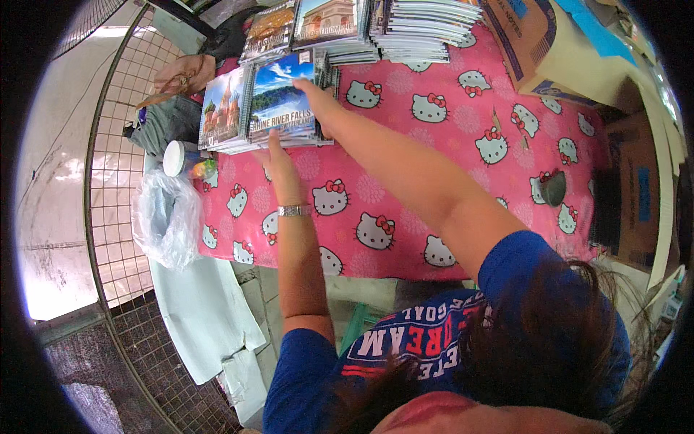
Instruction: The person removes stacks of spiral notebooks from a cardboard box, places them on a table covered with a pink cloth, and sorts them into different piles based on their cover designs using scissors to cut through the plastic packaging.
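Observation:
A spiral notebook (280, 94) with a blue sky and waterfall photo on its cover lies at the far left of the table, on top of other notebooks. My right hand (320, 107) grips its right side, thumb on the cover and the other fingers down along the edge. From the near side my left hand (276, 160) grips the front edge, its thumb on top and the fingers partly hidden underneath. How many notebooks are between my hands I cannot tell. Directly left of them is a stack topped by a notebook with colourful domes (224, 108).
More notebook stacks (423, 32) stand along the back. A white-lidded jar (174, 158) and a clear plastic bag (168, 217) sit by the left edge. Cardboard boxes (524, 43) are at the far right. A small dark object (553, 189) lies on the pink cartoon-cat tablecloth (397, 163).

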